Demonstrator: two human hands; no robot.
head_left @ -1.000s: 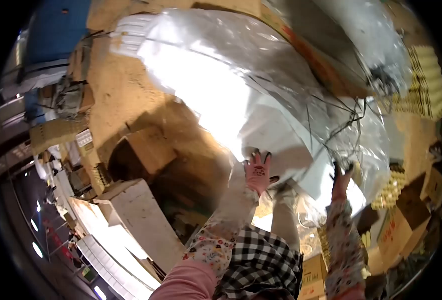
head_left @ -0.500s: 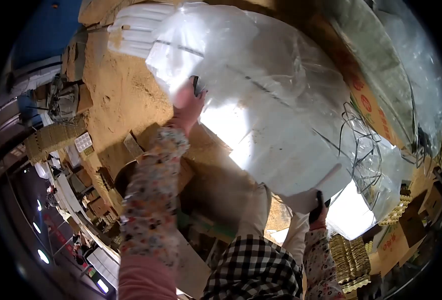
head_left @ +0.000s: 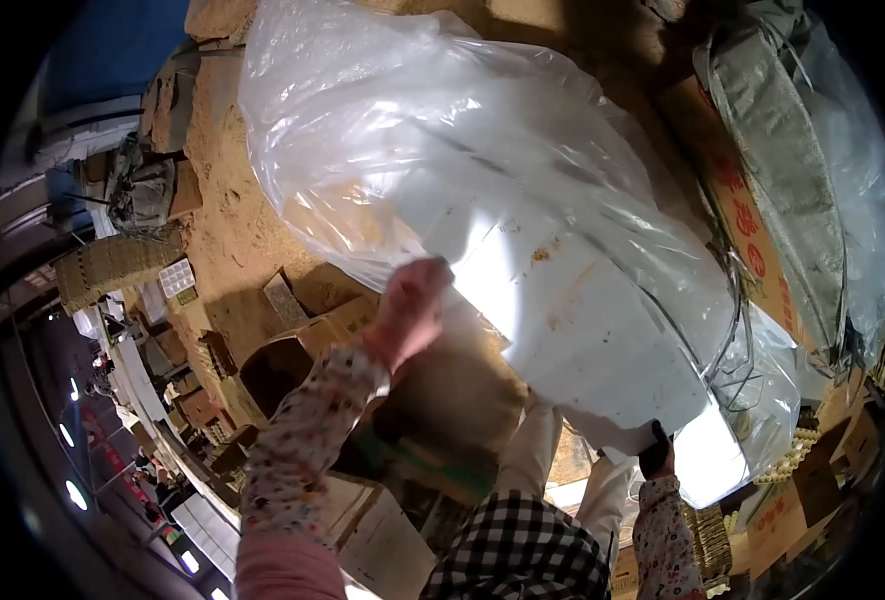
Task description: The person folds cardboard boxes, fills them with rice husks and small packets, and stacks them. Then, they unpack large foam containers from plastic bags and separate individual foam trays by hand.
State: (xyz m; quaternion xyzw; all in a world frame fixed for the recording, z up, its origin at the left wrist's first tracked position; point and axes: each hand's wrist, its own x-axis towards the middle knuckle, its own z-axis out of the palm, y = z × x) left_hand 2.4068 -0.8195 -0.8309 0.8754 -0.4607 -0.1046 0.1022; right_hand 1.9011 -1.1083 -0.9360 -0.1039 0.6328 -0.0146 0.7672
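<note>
A large white flat-sided bundle (head_left: 603, 340) lies across the middle, partly under a clear plastic bag (head_left: 363, 120). My left hand (head_left: 413, 310) is closed at the bag's near left edge, with the plastic gathered by its fingers; the hand is slightly blurred. Near the bundle's lower right corner, my right hand (head_left: 656, 455), dark over its fingers, grips the edge of the white sheet. Thin dark straps (head_left: 733, 340) lie loose at the right end of the bundle.
A green-grey woven sack (head_left: 778, 170) and a printed carton (head_left: 748, 230) stand at the right. Open cardboard boxes (head_left: 338, 325) sit below my left hand. Stacked egg trays (head_left: 113, 270) are at the left, on the dusty brown floor (head_left: 228, 210).
My left hand has come down towards my body, and the plastic now spreads over the bundle's upper left end, covering the white ridged pieces. My right hand stays at the corner.
</note>
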